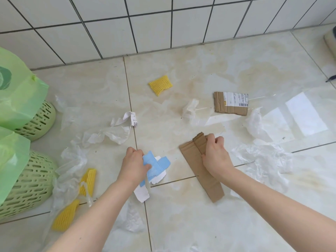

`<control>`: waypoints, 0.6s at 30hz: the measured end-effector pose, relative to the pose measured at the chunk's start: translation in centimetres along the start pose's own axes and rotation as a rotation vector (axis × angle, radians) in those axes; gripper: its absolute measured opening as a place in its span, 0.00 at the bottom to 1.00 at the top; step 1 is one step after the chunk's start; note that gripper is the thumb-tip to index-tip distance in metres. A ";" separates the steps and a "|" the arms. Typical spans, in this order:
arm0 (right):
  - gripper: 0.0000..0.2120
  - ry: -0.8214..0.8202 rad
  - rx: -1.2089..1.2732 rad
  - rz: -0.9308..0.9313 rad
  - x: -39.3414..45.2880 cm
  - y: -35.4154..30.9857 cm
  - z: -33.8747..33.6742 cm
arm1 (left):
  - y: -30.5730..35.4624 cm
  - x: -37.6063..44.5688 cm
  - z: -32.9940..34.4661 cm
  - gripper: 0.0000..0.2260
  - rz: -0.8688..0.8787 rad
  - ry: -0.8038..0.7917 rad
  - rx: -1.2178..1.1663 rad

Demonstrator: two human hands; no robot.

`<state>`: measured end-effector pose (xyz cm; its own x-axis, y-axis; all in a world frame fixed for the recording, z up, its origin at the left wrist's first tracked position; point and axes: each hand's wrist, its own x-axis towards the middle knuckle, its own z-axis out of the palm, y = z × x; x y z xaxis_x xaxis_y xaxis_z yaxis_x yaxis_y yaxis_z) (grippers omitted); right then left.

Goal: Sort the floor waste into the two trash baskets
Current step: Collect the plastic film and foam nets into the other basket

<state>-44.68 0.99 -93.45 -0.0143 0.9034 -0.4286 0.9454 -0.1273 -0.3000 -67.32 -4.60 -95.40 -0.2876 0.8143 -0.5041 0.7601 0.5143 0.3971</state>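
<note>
My left hand (133, 165) grips a flattened blue and white paper box (157, 165) just above the floor. A long brown cardboard strip (203, 177) lies right of it, and my right hand (216, 155) is closed on its folded upper end. Two light green perforated baskets lined with green bags stand at the left edge, one further back (39, 122) and one nearer (32, 186). A smaller cardboard piece with a shipping label (231, 103) lies further back on the right. Yellow foam nets lie at the back (160, 84) and at the lower left (88, 180), (65, 216).
Clear plastic film is scattered widely: crumpled pieces at the left (109, 134), the centre (190, 110) and the right (261, 157). A curled white receipt (130, 119) lies left of centre. The white tiled wall (163, 24) closes off the back of the floor.
</note>
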 end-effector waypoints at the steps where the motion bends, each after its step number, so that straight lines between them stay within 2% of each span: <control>1: 0.20 -0.008 -0.004 -0.022 -0.2 0.1 0.3 | 0.1 -0.1 0.0 0.09 -0.009 0.000 -0.012; 3: 0.26 -0.016 0.010 -0.076 -1.1 0.0 0.6 | 0.1 -0.4 -0.2 0.10 -0.029 -0.018 -0.050; 6: 0.40 -0.041 0.062 -0.109 -2.2 0.4 0.9 | -0.3 -1.0 -0.4 0.12 -0.063 -0.092 -0.158; 7: 0.41 -0.060 0.093 -0.094 -2.3 0.8 0.8 | -0.6 -1.1 -0.6 0.13 -0.080 -0.118 -0.207; 8: 0.38 -0.084 0.142 -0.071 -2.3 1.0 0.4 | -0.7 -1.1 -0.9 0.15 -0.097 -0.140 -0.268; 9: 0.31 -0.102 0.197 -0.057 -2.1 1.1 -0.2 | -0.9 -0.9 -1.4 0.17 -0.113 -0.164 -0.336; 11: 0.11 -0.093 0.268 -0.056 -1.4 1.1 -2.0 | -0.6 -0.2 -2.8 0.21 -0.123 -0.207 -0.451; 12: 0.06 -0.074 0.289 -0.061 -1.0 1.0 -3.1 | -0.3 0.2 -3.6 0.22 -0.118 -0.212 -0.493; 15: 0.04 -0.012 0.397 -0.046 0.9 0.5 -6.1 | 0.6 2.7 -6.0 0.18 -0.071 -0.153 -0.525; 18: 0.08 0.056 0.461 -0.014 3.2 0.2 -8.7 | 1.6 5.5 -8.4 0.06 0.032 -0.013 -0.365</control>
<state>-41.68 7.42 -87.50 0.0034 0.9255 -0.3786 0.7014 -0.2721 -0.6588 -72.58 2.97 -91.16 -0.2582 0.8292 -0.4957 0.5096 0.5528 0.6593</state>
